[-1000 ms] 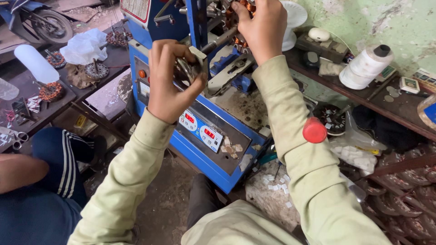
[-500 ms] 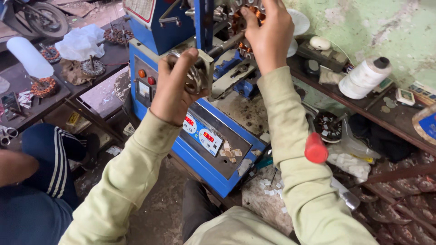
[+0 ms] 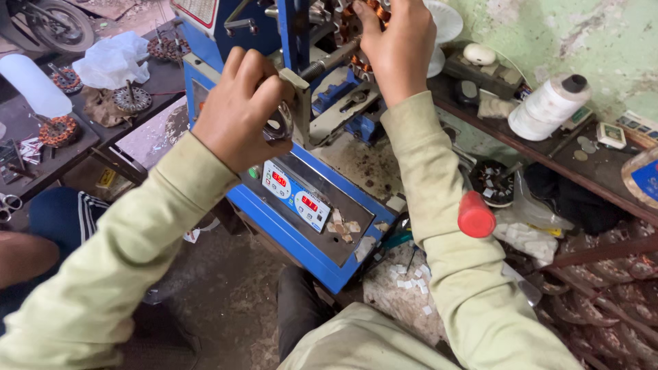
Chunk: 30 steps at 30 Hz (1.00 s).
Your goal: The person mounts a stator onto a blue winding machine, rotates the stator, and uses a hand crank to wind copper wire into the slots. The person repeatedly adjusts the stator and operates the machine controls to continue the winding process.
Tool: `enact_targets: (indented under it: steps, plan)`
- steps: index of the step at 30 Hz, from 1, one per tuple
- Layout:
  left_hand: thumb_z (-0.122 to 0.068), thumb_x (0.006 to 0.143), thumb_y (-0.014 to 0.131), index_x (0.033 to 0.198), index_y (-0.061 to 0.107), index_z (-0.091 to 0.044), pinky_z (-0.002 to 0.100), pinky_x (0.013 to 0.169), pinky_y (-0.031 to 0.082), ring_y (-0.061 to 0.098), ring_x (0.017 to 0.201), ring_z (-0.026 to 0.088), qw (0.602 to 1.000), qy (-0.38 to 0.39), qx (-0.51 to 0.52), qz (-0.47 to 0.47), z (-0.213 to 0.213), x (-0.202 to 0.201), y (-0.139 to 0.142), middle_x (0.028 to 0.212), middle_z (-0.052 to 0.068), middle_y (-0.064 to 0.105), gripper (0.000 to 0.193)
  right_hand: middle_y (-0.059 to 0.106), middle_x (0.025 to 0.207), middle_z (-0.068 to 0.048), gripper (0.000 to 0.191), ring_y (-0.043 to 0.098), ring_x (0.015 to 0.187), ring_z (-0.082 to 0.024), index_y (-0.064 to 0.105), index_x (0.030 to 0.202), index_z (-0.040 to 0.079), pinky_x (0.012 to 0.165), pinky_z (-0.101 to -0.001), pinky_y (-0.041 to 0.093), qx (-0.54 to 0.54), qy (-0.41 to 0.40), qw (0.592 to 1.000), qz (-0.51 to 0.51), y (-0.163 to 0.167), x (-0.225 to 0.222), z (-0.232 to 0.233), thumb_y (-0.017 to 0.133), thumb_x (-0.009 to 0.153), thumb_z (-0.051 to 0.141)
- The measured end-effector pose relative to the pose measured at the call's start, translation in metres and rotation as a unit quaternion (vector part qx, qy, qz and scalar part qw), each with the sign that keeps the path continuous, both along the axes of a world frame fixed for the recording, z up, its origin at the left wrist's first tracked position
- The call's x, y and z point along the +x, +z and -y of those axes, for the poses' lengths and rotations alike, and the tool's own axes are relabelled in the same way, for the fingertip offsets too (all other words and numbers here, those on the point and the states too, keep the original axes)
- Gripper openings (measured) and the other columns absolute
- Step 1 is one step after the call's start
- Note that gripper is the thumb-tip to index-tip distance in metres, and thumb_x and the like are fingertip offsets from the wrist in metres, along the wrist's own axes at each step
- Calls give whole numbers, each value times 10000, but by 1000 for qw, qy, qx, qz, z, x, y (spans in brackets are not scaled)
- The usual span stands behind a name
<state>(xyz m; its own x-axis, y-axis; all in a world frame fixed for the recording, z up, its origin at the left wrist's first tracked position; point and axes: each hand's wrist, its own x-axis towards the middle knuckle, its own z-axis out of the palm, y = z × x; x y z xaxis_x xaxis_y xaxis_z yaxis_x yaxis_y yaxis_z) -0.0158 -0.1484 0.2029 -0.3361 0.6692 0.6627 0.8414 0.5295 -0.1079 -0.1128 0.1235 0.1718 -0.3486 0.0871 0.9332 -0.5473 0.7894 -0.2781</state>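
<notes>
Moved: barely shifted since half a second back, both hands kept on same spots.
Machine: blue winding machine (image 3: 329,226), right in front for reach.
Left hand (image 3: 240,109): fingers closed round metal handle (image 3: 277,123), steadying.
Right hand (image 3: 397,48): clamped on copper-wound stator (image 3: 360,14) up top, holding it seated.
</notes>
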Motion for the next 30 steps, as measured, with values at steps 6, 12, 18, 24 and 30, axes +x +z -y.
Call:
enact_targets:
  steps: [6,12,18,24,30]
  plan:
    - [-333,732,949,1293,490,-76,453,951,604,590,1172,365,999,-9,43,-4,-5,17,4,1274,207,523,769,731,957,-176,287,697,887,-407,679,1066,43,757,-465,554,13,2,1000,-14,2,1,-2,874,913,188]
    - [-375,878,799,1374,280,-65,396,656,662,748,971,205,686,-54,478,545,-29,26,-18,1163,116,605,783,725,951,-182,306,692,885,-419,679,1062,37,746,-477,544,35,-9,999,-11,2,-3,-3,884,905,201]
    - [-314,883,783,1299,325,-81,340,624,680,727,924,164,701,-46,493,513,-29,24,-27,1081,74,657,661,720,912,-176,302,688,850,-415,678,1032,38,718,-473,542,21,-16,1000,-5,-3,-6,1,890,911,216]
    - [-344,886,817,1268,368,-67,240,513,532,632,692,91,731,-32,468,496,-23,34,-23,957,50,663,651,712,957,-170,301,684,880,-410,653,1045,43,724,-475,538,9,-51,998,-38,-3,6,15,864,912,213]
    - [-366,885,821,1261,389,-71,188,504,464,607,686,47,758,-53,449,470,-14,33,-24,926,18,674,644,712,1024,-166,283,684,929,-402,656,1106,31,760,-459,551,-1,-20,999,-44,-2,11,18,820,917,162]
